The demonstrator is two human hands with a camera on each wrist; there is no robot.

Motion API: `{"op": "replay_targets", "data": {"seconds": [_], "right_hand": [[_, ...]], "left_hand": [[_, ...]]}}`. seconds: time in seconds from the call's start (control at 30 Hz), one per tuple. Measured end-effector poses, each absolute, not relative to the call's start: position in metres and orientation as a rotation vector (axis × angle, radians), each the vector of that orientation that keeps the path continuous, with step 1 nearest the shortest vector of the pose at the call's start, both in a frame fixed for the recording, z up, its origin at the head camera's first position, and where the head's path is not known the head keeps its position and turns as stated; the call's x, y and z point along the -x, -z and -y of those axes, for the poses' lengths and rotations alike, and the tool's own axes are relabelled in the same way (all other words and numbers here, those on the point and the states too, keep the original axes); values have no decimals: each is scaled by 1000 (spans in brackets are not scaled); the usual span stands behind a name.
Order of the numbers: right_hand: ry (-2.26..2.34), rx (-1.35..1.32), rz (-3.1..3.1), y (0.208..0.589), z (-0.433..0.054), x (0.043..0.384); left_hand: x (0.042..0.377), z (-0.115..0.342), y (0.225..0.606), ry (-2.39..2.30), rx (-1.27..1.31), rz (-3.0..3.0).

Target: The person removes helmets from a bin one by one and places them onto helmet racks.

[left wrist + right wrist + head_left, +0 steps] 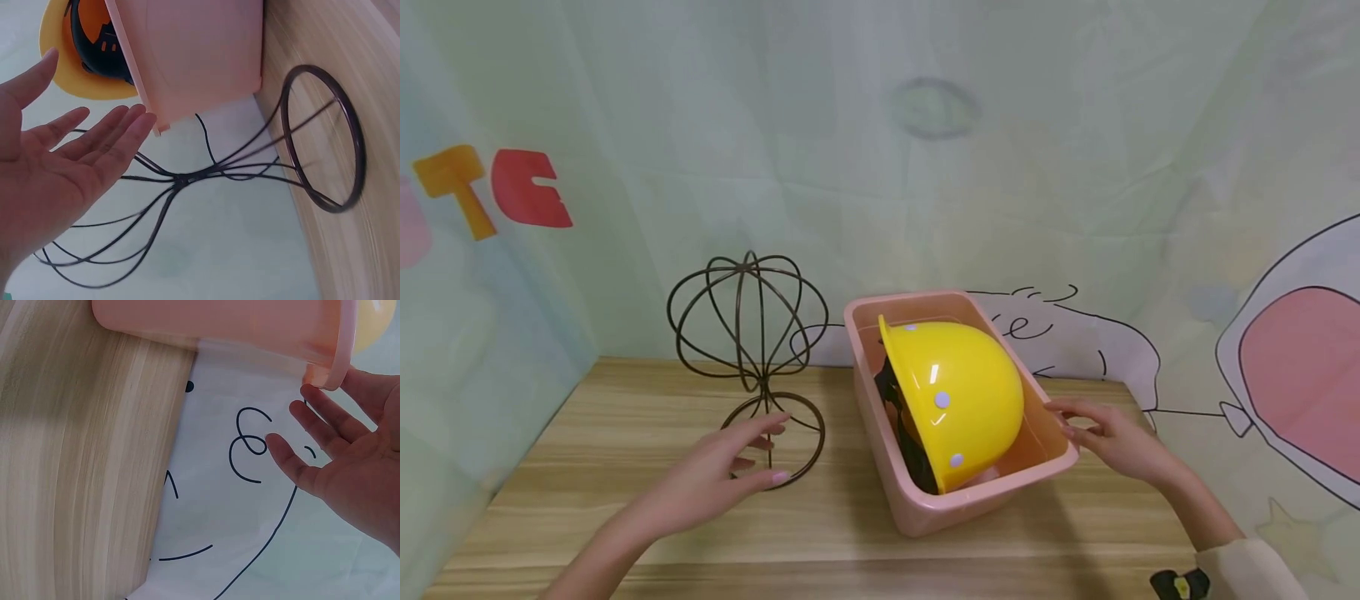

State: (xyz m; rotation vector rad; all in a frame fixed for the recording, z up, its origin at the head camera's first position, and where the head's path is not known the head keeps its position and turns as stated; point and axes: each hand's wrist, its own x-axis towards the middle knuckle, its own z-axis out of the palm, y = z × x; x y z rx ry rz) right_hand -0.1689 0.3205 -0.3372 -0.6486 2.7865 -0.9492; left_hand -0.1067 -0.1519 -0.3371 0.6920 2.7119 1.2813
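A yellow hard hat (973, 392) with pale dots lies on its side in a pink plastic bin (925, 500). Its dark inner harness (94, 47) and orange inside face left. On the bin's right rim, the thumb and forefinger of my right hand (1116, 437) pinch the edge, while its other fingers (284, 459) spread loosely below the rim. My left hand (722, 475) hovers in front of a dark wire hat stand (763, 379), fingers apart and holding nothing. In the head view it overlaps the stand's round base.
The wood-grain table (625, 442) carries the bin and stand side by side, the stand to the left. Close behind them hangs a pale green printed curtain (850, 167), with more of it along both sides.
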Motion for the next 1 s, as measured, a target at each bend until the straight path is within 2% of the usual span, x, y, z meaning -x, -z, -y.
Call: {"op": "replay_targets", "data": {"seconds": [1.0], "right_hand": [[961,643,-2772,338,-322,171]], "left_hand": [[140,84,322,-1506,-680,-2618]]}}
